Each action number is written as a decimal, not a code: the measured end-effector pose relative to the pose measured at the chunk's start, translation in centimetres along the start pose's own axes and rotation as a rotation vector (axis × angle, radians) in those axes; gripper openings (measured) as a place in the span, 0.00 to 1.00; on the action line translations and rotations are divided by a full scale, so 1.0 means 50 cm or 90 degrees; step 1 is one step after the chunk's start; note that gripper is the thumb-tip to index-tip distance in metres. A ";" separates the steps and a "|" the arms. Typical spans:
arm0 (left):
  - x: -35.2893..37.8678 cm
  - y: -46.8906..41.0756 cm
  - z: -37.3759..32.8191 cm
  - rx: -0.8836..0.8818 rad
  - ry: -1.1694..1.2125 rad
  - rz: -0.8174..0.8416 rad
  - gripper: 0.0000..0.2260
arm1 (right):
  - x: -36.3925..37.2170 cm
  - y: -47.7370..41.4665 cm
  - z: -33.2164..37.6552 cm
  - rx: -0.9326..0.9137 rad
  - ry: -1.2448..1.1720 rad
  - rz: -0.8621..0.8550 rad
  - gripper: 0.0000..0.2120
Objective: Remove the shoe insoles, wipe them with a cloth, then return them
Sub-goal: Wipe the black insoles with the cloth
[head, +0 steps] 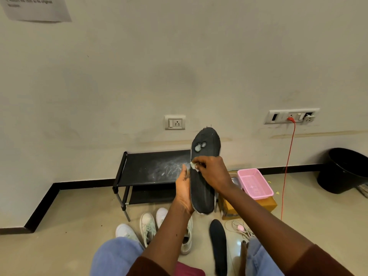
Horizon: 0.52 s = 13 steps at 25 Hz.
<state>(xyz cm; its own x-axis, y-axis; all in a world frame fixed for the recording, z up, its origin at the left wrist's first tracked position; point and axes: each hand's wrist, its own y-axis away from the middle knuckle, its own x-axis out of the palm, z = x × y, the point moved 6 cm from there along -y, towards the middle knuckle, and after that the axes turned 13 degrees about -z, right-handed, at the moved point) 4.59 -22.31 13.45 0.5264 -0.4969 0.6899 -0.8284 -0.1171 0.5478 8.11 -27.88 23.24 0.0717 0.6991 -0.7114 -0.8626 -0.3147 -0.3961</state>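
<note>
Two insoles out: both black, both clear of the white sneakers [147,226] at lower centre of frame.
held insole [202,188]: upright at frame centre, toe end up, two pale worn spots near the toe.
floor insole [218,242]: flat on the floor, lower right of centre, near the sneakers; I can't tell if it's wiped.
left hand [184,189]: grips the held insole along its left edge, thumb on the front, fingers hidden behind.
right hand [212,173]: fingertips bunched together, pinching the cloth [194,166] against the held insole's left edge, above its middle.
cloth: small white wad, mostly covered by the fingers.
step: wiping, as I read it; removal looks done for this pair.
left to do: finish this wipe, maybe do the floor insole, then put both back in the shoes.
progress: about halfway, my guess.
around: black shoe rack [153,168] behind the hands, pink basket [255,184] to their right.
</note>
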 end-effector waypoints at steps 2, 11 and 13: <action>-0.003 -0.003 -0.008 0.005 0.014 -0.002 0.32 | 0.012 0.042 0.009 -0.033 0.019 0.058 0.12; 0.001 0.017 0.003 -0.008 0.017 0.001 0.33 | 0.015 0.068 -0.006 -0.035 0.040 0.064 0.10; 0.005 0.023 0.008 -0.015 -0.002 0.011 0.30 | 0.009 0.024 -0.015 -0.034 0.036 0.012 0.10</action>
<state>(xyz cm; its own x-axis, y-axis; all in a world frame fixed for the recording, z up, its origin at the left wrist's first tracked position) 3.69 -22.94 14.07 0.5116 -0.5009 0.6981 -0.8326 -0.0884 0.5468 7.51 -28.44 22.02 0.0858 0.6559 -0.7500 -0.8362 -0.3618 -0.4121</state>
